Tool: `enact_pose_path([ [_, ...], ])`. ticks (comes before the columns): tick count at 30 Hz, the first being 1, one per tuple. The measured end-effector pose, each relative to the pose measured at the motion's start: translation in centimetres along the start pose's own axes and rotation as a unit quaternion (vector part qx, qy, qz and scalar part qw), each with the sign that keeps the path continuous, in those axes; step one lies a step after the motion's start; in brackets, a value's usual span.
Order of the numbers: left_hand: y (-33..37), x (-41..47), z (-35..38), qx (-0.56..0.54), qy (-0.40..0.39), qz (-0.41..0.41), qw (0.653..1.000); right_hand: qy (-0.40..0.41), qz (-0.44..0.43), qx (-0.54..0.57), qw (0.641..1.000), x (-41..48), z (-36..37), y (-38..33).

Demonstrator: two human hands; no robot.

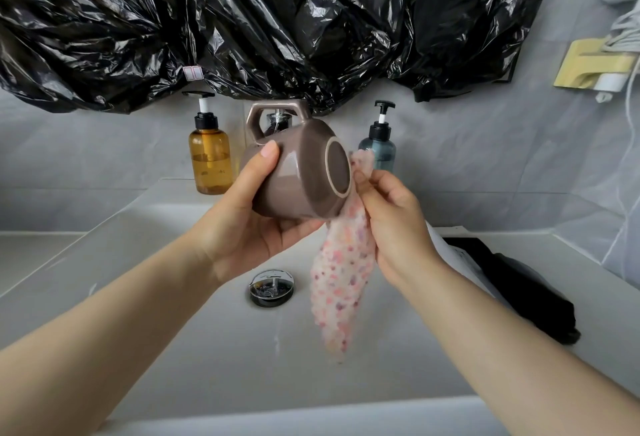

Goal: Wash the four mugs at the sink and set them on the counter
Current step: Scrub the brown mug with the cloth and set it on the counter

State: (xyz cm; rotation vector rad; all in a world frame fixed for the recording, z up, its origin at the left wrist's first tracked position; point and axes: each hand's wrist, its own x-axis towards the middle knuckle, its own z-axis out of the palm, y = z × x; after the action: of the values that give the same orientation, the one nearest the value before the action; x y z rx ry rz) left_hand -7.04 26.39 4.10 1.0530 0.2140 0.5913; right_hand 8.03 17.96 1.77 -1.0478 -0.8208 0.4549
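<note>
Nothing legible
The white tag point(192, 73) on the black plastic point(277, 20) shows only red boxes (no letters); print on the amber bottle point(210, 158) is blurred.

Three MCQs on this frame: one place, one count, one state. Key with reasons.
1. The amber pump bottle stands: A) left of the brown mug B) in the basin C) on the floor.
2. Pump bottles in view: A) one B) two C) four.
3. The mug is: A) upright on the counter B) held on its side over the sink C) upside down in the basin.
Key: 1A, it stands left of the mug, by the wall. 2B, amber plus teal bottle. 3B, the left hand grips it, base toward the spotted cloth the right hand pinches.
</note>
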Motion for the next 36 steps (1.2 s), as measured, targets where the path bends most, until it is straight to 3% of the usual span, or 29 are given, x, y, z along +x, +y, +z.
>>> enact_pose_path([
  [6, -0.4, 0.0, -0.1, 0.037, 0.038, -0.010, 0.999, -0.020, -0.084, -0.016, 0.996, -0.3, -0.4, -1.3],
  [10, -0.4, 0.1, -0.4, 0.066, 0.079, 0.009, 0.995, -0.064, -0.076, -0.016, 0.995, -0.9, -0.4, -2.1],
  [16, 0.0, -0.3, -0.7, 0.149, 0.069, 0.048, 0.985, 0.066, -0.074, -0.111, 0.989, -0.7, -1.4, -1.5],
  [21, 0.9, -1.7, -0.6, 0.267, 0.147, 0.081, 0.949, 0.078, -0.051, -0.145, 0.985, -1.5, -2.0, -2.5],
  [29, 2.6, -8.6, -0.5, 0.223, 0.169, 0.123, 0.952, 0.060, -0.103, -0.178, 0.977, -5.4, -0.3, -6.0],
  [36, 6.1, -18.3, -2.9, 0.257, 0.239, 0.184, 0.918, -0.023, -0.151, -0.177, 0.972, -10.9, 6.6, -9.5],
])
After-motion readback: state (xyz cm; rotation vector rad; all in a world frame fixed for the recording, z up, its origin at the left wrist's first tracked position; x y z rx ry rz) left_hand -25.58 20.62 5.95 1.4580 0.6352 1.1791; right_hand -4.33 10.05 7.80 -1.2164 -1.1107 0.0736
